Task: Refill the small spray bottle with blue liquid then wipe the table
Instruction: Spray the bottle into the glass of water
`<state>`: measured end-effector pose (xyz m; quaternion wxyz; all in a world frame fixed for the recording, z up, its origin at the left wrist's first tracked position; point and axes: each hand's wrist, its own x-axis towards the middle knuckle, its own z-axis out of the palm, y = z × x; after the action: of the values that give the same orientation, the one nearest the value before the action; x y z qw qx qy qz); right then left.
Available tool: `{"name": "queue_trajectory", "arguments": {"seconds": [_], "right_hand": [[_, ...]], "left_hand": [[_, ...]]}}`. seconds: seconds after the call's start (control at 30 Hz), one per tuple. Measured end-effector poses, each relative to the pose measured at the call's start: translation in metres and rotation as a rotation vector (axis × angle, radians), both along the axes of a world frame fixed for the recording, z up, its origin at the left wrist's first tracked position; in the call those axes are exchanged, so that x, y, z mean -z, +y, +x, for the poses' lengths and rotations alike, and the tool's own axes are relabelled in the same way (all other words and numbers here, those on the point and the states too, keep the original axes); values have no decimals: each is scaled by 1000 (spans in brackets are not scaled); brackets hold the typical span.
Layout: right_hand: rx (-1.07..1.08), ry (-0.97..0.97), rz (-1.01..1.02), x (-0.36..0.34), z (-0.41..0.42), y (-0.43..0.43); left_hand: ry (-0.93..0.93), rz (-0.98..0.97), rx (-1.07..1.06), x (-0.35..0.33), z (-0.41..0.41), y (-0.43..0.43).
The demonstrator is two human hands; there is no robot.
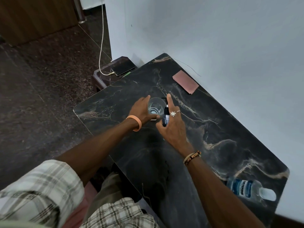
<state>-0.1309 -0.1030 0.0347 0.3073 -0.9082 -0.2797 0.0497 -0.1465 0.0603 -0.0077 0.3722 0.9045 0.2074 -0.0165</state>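
A small spray bottle with a black pump head and dark blue lower part stands on the dark marble table. My right hand is spread around it, index finger and thumb straight on either side; I cannot see a firm grip. Just left of it stands a clear glass. My left hand reaches beside the glass with straight fingers, thumb at its near side. A large mouthwash bottle with a blue label lies on its side at the table's near right. A pink cloth lies flat at the far edge.
The table stands against a pale wall on its right. Beyond its far left corner, a low stool carries a phone plugged into a white cable. Dark stone floor lies to the left.
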Motion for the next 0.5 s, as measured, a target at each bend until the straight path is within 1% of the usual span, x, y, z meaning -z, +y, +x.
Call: {"name": "queue_trajectory", "arguments": {"seconds": [0.07, 0.23, 0.37, 0.5], "right_hand": [[-18, 11, -41, 0, 0, 1], [4, 50, -89, 3, 3, 4], [40, 106, -179, 5, 3, 6], [79, 124, -143, 7, 5, 4]], "left_hand": [[-16, 4, -19, 1, 2, 0], [-124, 34, -53, 5, 3, 1], [-136, 61, -55, 4, 4, 2], [-111, 64, -28, 3, 3, 4]]}}
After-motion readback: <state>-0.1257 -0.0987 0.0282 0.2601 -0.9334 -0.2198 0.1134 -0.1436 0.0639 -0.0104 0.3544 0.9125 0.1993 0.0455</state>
